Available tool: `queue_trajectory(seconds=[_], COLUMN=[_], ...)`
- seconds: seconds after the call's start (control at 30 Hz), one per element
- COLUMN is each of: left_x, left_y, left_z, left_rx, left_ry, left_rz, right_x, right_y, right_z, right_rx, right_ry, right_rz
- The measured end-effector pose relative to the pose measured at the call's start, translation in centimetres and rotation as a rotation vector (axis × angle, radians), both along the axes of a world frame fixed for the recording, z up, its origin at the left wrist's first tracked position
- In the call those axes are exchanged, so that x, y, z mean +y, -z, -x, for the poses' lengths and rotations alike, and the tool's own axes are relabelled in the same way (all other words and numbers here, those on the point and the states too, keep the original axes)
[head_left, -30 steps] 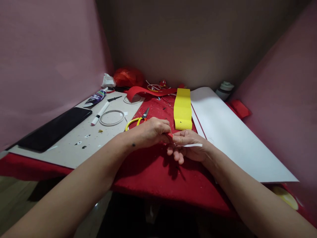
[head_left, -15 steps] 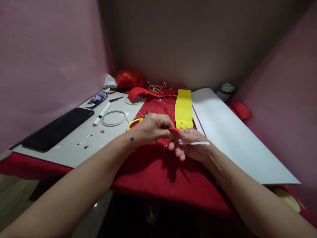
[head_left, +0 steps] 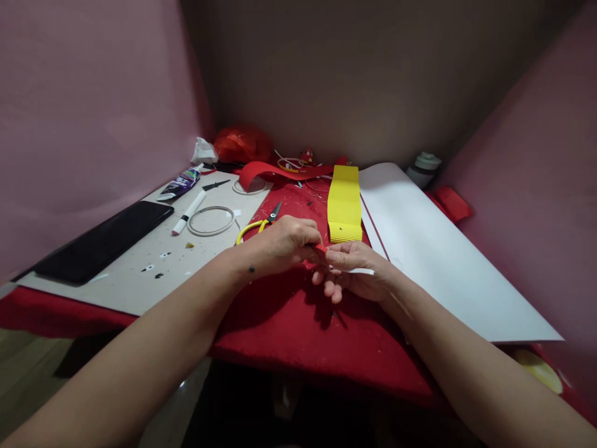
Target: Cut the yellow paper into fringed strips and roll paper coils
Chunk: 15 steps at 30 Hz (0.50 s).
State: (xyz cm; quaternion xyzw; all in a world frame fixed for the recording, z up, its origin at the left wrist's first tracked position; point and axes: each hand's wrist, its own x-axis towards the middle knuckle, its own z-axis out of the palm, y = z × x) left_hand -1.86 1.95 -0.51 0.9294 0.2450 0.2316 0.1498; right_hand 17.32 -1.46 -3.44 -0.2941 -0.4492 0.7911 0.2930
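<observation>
My left hand [head_left: 296, 239] is closed, its fingertips pinching one side of a small ridged red paper piece [head_left: 321, 249]. From the other side, my right hand [head_left: 361, 264] grips the same piece between thumb and forefinger, its lower fingers loosely curled. A narrow white strip [head_left: 361, 271] runs from the fingers across the right palm. Most of the red piece is hidden by my fingers. Just beyond my left wrist lie yellow-handled scissors [head_left: 254, 229] with blades apart. A yellow corrugated paper strip [head_left: 344, 202] stretches away behind my hands.
On the grey board [head_left: 140, 292] at left are a black phone-like slab [head_left: 105, 242], a white marker [head_left: 189, 213], a glue tube [head_left: 181, 183] and a ring [head_left: 211, 221]. White sheet [head_left: 433, 249] lies right. Red corrugated strip [head_left: 280, 169], red bag [head_left: 242, 145] and bottle [head_left: 423, 169] stand behind.
The red piece has turned between my fingers, and less of its face shows. Less of the white strip sticks out at the right. My hands have shifted slightly left in view.
</observation>
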Motion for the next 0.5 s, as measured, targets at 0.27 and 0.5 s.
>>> queue_trajectory(seconds=[0.27,0.5], left_x=[-0.25,-0.01], left_y=[-0.49,-0.01], left_z=[-0.52,-0.25], left_rx=[-0.064,-0.009], left_ry=[-0.067,-0.064], left_rz=[0.179,0.002], right_x=[0.24,0.14], right_y=[0.31,0.26], right_z=[-0.25,-0.24], right_rx=[0.138,0.119], right_ry=[-0.035,-0.045], right_rz=[-0.004,0.011])
